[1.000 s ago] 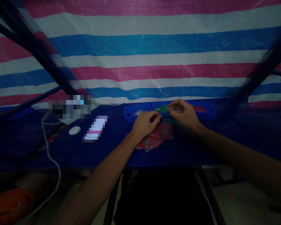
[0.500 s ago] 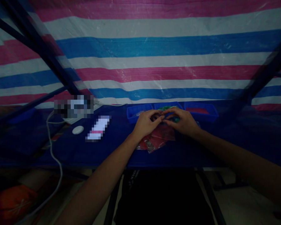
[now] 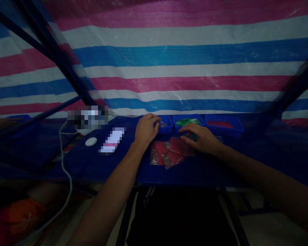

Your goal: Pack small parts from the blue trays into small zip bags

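My left hand (image 3: 146,129) reaches over the left blue bin (image 3: 169,128), which holds small clear items (image 3: 163,123). Its fingers curve down at the bin's near-left side, with thumb and forefinger apart. My right hand (image 3: 202,137) hovers by the middle blue bin (image 3: 175,125) of green and pale pieces (image 3: 188,121), fingers bent and apart from the thumb. Some dark teal thing (image 3: 192,136) shows in that gap; whether the hand touches it I cannot tell. Below lie several clear packets with red contents (image 3: 169,152), overlapping in a fan.
The right blue bin (image 3: 237,128) holds flat red pieces (image 3: 219,124). On the left of the blue table (image 3: 123,167) lie a blurred-out phone-like slab (image 3: 113,140) and a white round object (image 3: 91,141). A white cable (image 3: 64,164) hangs off the edge. Another person's orange garment (image 3: 25,213) shows lower left.
My hands, fingertips together before, have parted. The left moved left to the left bin; the right stays above the packets with its fingers wider. The view has shifted slightly.
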A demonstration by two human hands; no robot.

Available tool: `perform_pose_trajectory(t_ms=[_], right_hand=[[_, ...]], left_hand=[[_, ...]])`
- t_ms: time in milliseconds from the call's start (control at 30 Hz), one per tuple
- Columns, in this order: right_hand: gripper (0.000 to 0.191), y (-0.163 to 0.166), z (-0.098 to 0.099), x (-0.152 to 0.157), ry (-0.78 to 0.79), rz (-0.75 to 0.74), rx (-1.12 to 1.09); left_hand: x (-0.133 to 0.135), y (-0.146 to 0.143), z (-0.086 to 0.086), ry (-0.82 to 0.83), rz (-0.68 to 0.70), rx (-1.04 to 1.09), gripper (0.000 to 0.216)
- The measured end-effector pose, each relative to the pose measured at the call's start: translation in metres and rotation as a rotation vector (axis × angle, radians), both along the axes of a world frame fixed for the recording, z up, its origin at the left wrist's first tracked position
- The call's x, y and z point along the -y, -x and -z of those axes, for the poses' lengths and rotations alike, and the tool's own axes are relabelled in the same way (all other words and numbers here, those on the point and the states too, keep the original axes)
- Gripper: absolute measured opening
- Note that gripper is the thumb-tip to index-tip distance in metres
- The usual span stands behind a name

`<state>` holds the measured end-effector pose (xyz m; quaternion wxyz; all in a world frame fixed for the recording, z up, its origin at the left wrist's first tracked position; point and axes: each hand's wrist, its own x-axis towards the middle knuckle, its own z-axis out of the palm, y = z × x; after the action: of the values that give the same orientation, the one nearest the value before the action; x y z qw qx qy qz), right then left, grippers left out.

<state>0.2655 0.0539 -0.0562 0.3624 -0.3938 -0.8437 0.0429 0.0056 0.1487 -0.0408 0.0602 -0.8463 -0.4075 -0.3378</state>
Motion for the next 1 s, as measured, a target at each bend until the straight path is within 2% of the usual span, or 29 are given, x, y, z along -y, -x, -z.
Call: perform_pose_trajectory(t_ms=[133, 367, 533, 667, 833, 1000], right_hand=[[0.025, -0.006, -0.005, -0.002, -0.071, 0.02, 0.075], [0.021, -0.031, -0.013, -0.006, -0.053, 0.049, 0.251], [0.029, -0.063, -0.036, -0.002, 0.18, 0.177, 0.32], [0.039, -0.085, -0.045, 0.0, 0.418, 0.245, 0.309], [0.055, -0.09, -0.035, 0.0, 0.654, 0.152, 0.373], [0.047, -0.079, -0.027, -0.002, 0.791, 0.05, 0.363]], left_hand=[[-0.003, 0.003, 0.004, 0.078, -0.114, -0.179, 0.03], [0.002, 0.0, 0.007, 0.101, -0.114, -0.226, 0.053], [-0.002, -0.002, 0.012, -0.016, -0.042, -0.049, 0.041], [0.001, -0.008, 0.006, -0.074, 0.039, 0.053, 0.03], [0.011, -0.015, -0.003, -0.064, 0.197, 0.072, 0.025], [0.021, -0.024, -0.003, -0.047, 0.356, -0.006, 0.026]])
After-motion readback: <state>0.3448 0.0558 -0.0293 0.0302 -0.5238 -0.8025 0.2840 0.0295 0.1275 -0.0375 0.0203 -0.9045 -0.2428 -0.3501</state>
